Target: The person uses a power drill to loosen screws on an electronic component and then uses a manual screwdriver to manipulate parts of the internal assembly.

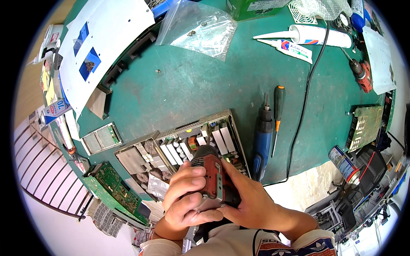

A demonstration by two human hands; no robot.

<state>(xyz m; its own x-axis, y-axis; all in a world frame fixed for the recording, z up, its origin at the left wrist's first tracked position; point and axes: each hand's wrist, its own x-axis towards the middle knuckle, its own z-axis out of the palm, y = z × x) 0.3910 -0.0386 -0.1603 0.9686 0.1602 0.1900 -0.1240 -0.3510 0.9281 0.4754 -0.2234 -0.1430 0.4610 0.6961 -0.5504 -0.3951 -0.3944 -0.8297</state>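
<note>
A red and black cordless drill [212, 181] is held upright between my two hands, its black nose pointing away from me over an opened metal power unit [194, 128]. My left hand [184, 194] has its fingers wrapped round the left side of the drill. From the other side my right hand [250, 198] grips it, the forefinger stretched along the body. White and silver blocks, coils and a circuit board fill the unit. The drill hides the spot under its tip. Right of the unit lie a blue electric screwdriver [262, 141] and an orange-and-black screwdriver [279, 106].
A black cable [305, 102] crosses the green table [192, 81]. A bag of screws [200, 32], a white sealant tube [320, 36] and a green tin [252, 9] lie far off. Circuit boards [115, 187] stand left, another red drill [363, 74] and a spray can [344, 164] right.
</note>
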